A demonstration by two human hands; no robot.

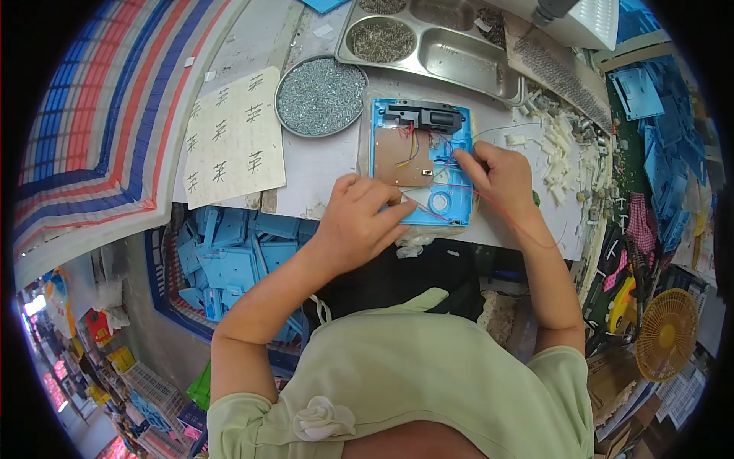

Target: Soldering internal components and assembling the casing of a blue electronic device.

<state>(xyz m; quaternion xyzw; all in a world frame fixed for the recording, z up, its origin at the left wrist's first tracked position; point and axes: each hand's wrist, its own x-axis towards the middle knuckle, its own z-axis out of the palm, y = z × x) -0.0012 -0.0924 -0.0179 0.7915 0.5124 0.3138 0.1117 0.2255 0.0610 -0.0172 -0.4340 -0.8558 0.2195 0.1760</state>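
A blue plastic housing point(460, 211) lies open on the worktable, holding a brown circuit board point(390, 162) and a black module point(428, 117) along its far edge. Thin red, yellow and dark wires run among these parts. My right hand point(501, 176) reaches over the housing's right wall, thumb and forefinger pinched at a thin wire. One red wire point(501, 209) loops out across my right wrist. My left hand point(359, 222) is curled at the near left corner, fingertips close together by the board's lower edge; what they pinch, if anything, is too small to make out.
A round tray of small metal screws point(321, 96) stands left of the housing beside a handwritten paper sheet point(235, 138). Behind is a compartmented steel tray point(459, 65). White plastic pieces point(562, 157) are heaped on the right. A crate of blue housings point(237, 264) sits below, left.
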